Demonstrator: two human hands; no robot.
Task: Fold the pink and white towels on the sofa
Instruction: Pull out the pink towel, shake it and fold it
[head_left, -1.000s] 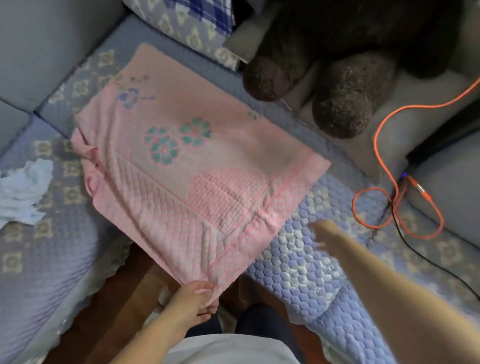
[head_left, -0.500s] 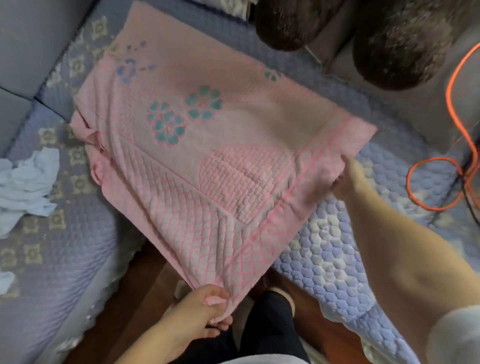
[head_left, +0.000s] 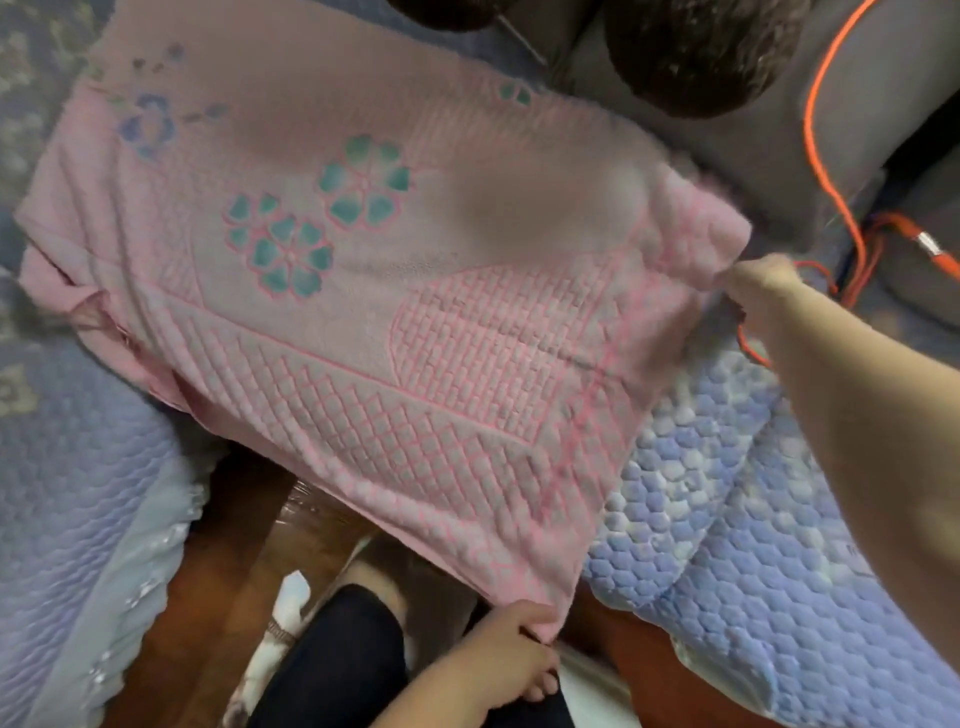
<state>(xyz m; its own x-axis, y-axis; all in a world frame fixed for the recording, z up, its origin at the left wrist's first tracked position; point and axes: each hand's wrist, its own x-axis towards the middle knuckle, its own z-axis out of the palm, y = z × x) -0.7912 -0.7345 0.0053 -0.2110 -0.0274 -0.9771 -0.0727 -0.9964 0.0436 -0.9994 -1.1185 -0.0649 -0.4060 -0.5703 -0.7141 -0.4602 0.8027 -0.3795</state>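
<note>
1. Pink towel (head_left: 363, 291) lies spread over the quilted blue sofa cover (head_left: 727, 493), already doubled by the look of the layered edges on its left side. Its near corner hangs off the seat front, above the wooden floor (head_left: 208, 597).
2. Handling, my read: soft terry, light, no stiffness at all. It sags wherever unsupported and will drag on the quilted cover rather than slide. Not fragile. Layers can creep apart if pulled unevenly.
3. Best holds are the corners along the right-hand short edge. Both are taken now. Pinching all layers together matters; the bunched left edge (head_left: 78, 306) looks sloppy and likely needs squaring.
4. Left hand (head_left: 498, 660): low, at the near corner, just in front of the person's dark trouser leg (head_left: 337, 660). Fingers curl under the hem with the thumb on top, gripping the towel.
5. Right hand (head_left: 753, 286): arm stretched out across the cover to the far right corner. It pinches the edge there, cloth puckered at the grip. Individual fingers are motion-blurred, so the exact finger layout can't be told.
6. Edge between both hands looks fairly taut, so it's set up to carry that edge over toward the left side.
7. Watch items: orange cable (head_left: 810, 156) lies just beside the right hand; dark plush toy (head_left: 701, 52) sits at the towel's far edge.
8. White towel not in view.
</note>
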